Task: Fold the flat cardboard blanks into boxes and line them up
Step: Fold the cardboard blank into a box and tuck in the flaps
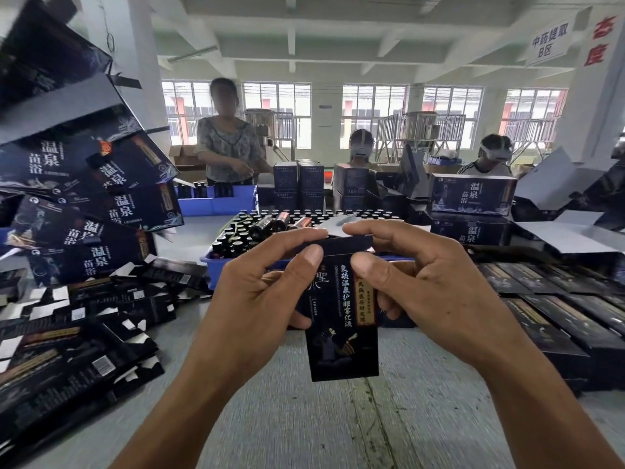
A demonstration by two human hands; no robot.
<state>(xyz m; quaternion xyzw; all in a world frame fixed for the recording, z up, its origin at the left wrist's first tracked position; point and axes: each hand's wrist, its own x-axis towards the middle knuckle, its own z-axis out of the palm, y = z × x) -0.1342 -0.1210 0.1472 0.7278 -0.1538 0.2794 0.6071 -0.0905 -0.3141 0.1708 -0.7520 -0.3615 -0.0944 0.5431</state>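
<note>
Small dark box (341, 319) held upright above the grey table (304, 418), centre of view; gold vertical Chinese print down its front, partly readable as 氡硫温泉护眼雾化液, with a tan label strip beside it and a figure drawing lower down. Top flap bent over, pinched at either end. Left hand (257, 292) curled round the box's left side, thumb pressed on the front near the top, forefinger on the flap. Right hand (429, 286) curled round the right side likewise, thumb on the front, forefinger over the flap. Just behind, a blue tray (216, 265) packed with dark capped bottles (243, 231). At left, a loose heap of flat blanks (74, 333), and above it larger dark cartons (101, 184) printed 温泉苗浴. At right, rows of folded boxes (554, 313) lying side by side. Hanging sign (549, 42) reading 中药提取 B区. Three people (230, 143) across the table.
</note>
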